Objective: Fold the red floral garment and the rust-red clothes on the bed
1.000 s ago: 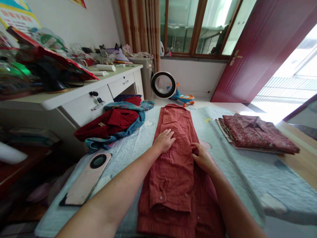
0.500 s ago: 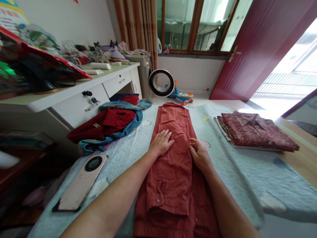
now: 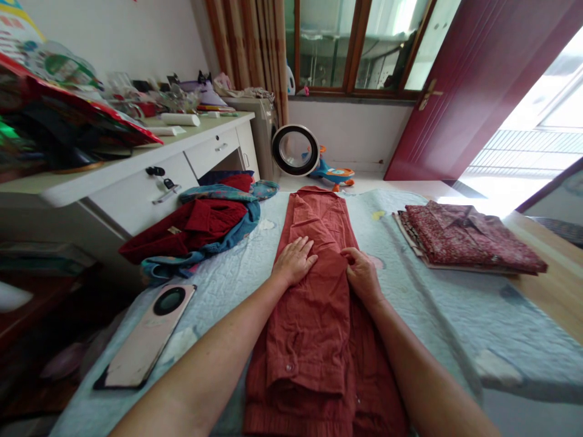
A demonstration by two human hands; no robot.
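The rust-red cotton shirt (image 3: pixel 319 291) lay folded lengthwise on the pale blue quilted bed cover (image 3: pixel 437 309). The left hand (image 3: pixel 294 261) pressed flat on it, grip released; the right hand (image 3: pixel 362 276) pinched a fold at its right edge. That pinch could have dragged the layers askew, since the loose sleeve near the hem sat unpinned. Compared with half a second before, both hands had slid slightly farther up the cloth.
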